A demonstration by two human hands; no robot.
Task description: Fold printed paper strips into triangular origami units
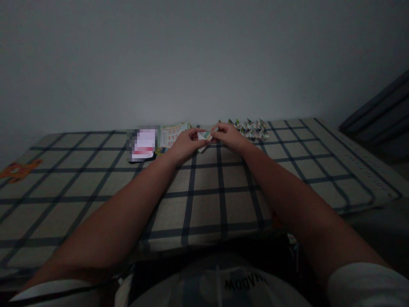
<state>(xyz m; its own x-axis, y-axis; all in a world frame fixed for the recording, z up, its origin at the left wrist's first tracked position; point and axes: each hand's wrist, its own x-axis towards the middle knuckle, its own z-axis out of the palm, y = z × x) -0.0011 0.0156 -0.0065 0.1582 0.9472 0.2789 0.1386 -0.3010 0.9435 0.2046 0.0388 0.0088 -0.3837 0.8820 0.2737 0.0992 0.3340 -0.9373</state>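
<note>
My left hand (pixel 186 143) and my right hand (pixel 228 135) meet over the far middle of the table. Between them is a small folded piece of printed paper (pixel 204 136), white with green print. The fingers of both hands are closed on its two sides, and they cover part of it. Just beyond my right hand stands a group of several small folded paper pieces (pixel 252 128) with pointed tips. Left of my left hand lie flat printed sheets (pixel 172 134), partly hidden behind that hand.
A dark-edged device with a lit, pixelated screen (pixel 143 144) lies left of the sheets. The checked tablecloth (pixel 204 204) covers the table, with an orange figure (pixel 21 169) at its left. A pale wall (pixel 204 59) rises behind, and dark folded fabric (pixel 380 106) hangs at the right.
</note>
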